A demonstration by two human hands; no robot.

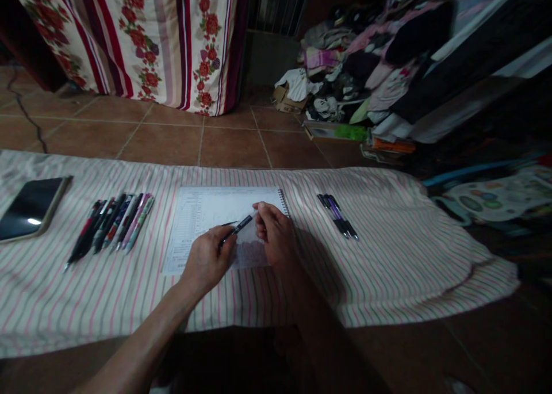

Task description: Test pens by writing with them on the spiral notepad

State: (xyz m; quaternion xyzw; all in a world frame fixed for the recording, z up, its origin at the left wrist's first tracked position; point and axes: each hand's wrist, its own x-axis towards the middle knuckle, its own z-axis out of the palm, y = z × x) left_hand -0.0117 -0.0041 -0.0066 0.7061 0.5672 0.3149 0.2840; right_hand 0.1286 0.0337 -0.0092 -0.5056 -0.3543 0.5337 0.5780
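Note:
My left hand (211, 253) is closed round a dark pen (242, 224), which points up and to the right. A thin dark strip (230, 223) shows just above its fingers; I cannot tell what it is. My right hand (272, 230) is beside the pen's far end, thumb and index finger pinched and the other fingers curled. Whatever it may hold is too small to make out. Both hands are over a spiral-bound notebook (185, 210) with printed tables along its left side and a grey picture at the bottom, partly covered by the hands.
Several pens (114, 221) lie in a row left of the notebook, near a phone (32, 207). A few more pens (337, 215) lie to the right. A striped cloth (388, 238) covers the surface. Beyond are a floral curtain (150, 37) and piled clothes (366, 54).

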